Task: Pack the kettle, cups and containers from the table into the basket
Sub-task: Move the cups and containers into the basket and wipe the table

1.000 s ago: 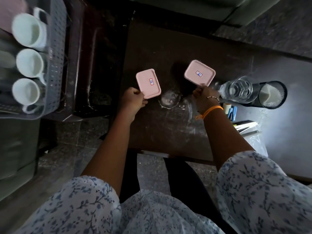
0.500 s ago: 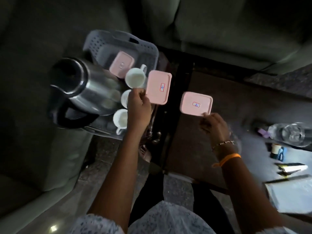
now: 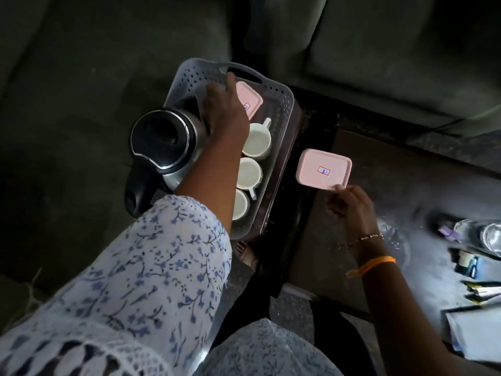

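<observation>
**Desk:** Start wide. What are you standing over?

**Caption:** You look down on dark green sofa cushions (image 3: 379,50) along the top, with a dark table (image 3: 352,240) at right. A grey perforated basket (image 3: 282,104) sits just left of the table, on a dark stand.

**Desk:** And inside the basket?

**Caption:** The kettle (image 3: 165,142), steel with a black lid and handle, fills the left half. Three white cups (image 3: 256,138) run in a row down the right side, the nearest partly hidden by your patterned sleeve (image 3: 151,267). A pink container (image 3: 250,97) lies at the far end, near the basket's handle slot, partly covered by your left hand.

**Desk:** What is that hand doing?

**Caption:** Your left hand (image 3: 225,109) reaches across the kettle's side to the far end of the basket, one finger stretched towards the rim. It lies over the pink container's left edge; whether the fingers close on the lid or simply rest there, you cannot tell from this angle.

**Desk:** The right?

**Caption:** Your right hand (image 3: 349,204) pinches the near edge of a second pink container (image 3: 324,169), fingertips closed on its rim. That container is level, label up, at the table's left edge, just right of the basket and outside it. An orange band (image 3: 371,265) and a thin bracelet (image 3: 366,237) circle the wrist.

**Desk:** Anything smaller?

**Caption:** At the far right edge of the table stand a clear glass vessel (image 3: 490,237), blurred, and some papers (image 3: 477,329).
</observation>
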`<state>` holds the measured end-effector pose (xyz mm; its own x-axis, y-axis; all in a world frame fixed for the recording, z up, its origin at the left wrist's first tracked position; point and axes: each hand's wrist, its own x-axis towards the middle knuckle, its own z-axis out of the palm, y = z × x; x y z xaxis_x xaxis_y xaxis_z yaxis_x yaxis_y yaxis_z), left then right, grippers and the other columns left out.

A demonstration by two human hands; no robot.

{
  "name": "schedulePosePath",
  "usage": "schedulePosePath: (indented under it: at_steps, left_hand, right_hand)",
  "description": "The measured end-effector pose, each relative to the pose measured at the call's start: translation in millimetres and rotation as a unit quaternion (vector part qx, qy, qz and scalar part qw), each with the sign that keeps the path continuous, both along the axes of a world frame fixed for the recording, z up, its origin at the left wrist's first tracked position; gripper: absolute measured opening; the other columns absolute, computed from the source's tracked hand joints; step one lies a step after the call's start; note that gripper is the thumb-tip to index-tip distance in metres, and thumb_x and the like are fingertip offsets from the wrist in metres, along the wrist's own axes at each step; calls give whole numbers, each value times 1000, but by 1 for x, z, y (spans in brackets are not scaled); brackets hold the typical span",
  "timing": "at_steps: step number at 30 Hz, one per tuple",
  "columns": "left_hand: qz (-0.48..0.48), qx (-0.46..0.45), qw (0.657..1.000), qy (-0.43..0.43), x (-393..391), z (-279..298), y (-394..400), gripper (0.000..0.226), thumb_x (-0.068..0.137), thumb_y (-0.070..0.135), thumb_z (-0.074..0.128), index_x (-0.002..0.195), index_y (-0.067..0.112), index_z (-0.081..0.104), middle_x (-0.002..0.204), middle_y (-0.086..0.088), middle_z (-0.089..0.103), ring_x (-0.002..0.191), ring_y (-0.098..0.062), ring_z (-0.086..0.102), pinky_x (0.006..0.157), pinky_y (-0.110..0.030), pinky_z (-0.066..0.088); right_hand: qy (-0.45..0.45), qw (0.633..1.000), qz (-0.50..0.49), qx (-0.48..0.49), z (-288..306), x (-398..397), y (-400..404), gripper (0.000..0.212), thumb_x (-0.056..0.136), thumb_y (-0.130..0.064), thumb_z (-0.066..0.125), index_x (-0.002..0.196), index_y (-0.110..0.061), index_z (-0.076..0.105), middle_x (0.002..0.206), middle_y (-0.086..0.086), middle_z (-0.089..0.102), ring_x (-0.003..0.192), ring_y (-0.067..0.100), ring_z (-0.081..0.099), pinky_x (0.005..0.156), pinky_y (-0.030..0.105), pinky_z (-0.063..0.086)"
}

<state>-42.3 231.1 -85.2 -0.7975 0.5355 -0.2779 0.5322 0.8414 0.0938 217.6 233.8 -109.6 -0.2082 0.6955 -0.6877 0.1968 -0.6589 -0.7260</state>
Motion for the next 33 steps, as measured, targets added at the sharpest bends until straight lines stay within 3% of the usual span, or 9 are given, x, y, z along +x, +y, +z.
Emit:
schedulePosePath:
  at_steps: [4,10,13,17,19,21,24,27,33]
  left_hand:
    - [-13,-52,999,-1,-5,-10,3,61,89,7,46,143,17,19,142,-23,31,130,-38,33,106,-46,29]
    - [-129,40,989,-59,3,-22,11,51,93,22,44,141,26,30,150,-11,27,134,-36,28,110,-51,27]
    - [-95,38,992,-74,-4,-30,7,41,92,12,42,132,25,42,151,-7,23,136,-33,26,107,-54,31]
    - [-71,57,994,-67,-14,-36,9,32,95,21,41,127,20,46,143,-9,33,130,-34,36,102,-51,37]
    - [-58,48,995,-61,-20,-39,12,33,95,24,41,127,18,44,144,-9,33,129,-34,37,103,-48,37]
    - [-43,43,996,-65,-22,-41,13,33,95,23,41,128,15,43,145,-9,32,131,-33,36,103,-50,37]
    - [-42,35,997,-60,-21,-43,14,36,94,17,44,130,15,40,146,-9,31,132,-34,33,100,-56,39]
    - [-27,34,998,-40,-24,-45,18,34,96,15,37,130,14,42,143,-10,36,131,-35,35,99,-56,39]
    - [20,49,998,-25,-27,-51,21,36,96,18,37,131,17,43,146,-6,36,131,-34,35,98,-47,37]
  right_hand:
    - [-15,999,34,15,1,-5,7,28,95,-5,45,69,-15,49,43,-8,64,39,-3,56,42,8,45]
    - [-15,998,42,34,7,-30,27,31,94,-5,46,65,-16,46,44,-6,59,40,-1,50,47,13,42]
    - [-37,993,74,78,14,-60,44,31,93,-8,49,65,-19,47,61,-1,55,41,-3,52,51,15,46]
    - [-116,982,71,132,15,-110,68,30,87,-15,55,59,-21,48,67,8,60,59,18,56,66,41,51]
    - [-165,972,84,142,13,-138,72,22,85,-21,56,64,-16,56,88,21,69,76,29,58,81,48,50]
    - [-214,963,97,134,16,-161,69,24,85,-28,55,85,-8,69,105,21,70,93,33,63,86,41,50]
    - [-267,954,94,95,18,-182,60,40,84,-33,54,113,-6,64,120,16,65,111,33,61,87,32,49]
    - [-289,951,98,53,15,-188,52,43,85,-34,53,119,-7,59,128,15,60,116,32,58,91,33,48]
    - [-308,944,102,52,13,-186,53,48,82,-39,57,117,-6,62,124,15,63,111,32,61,88,34,49]
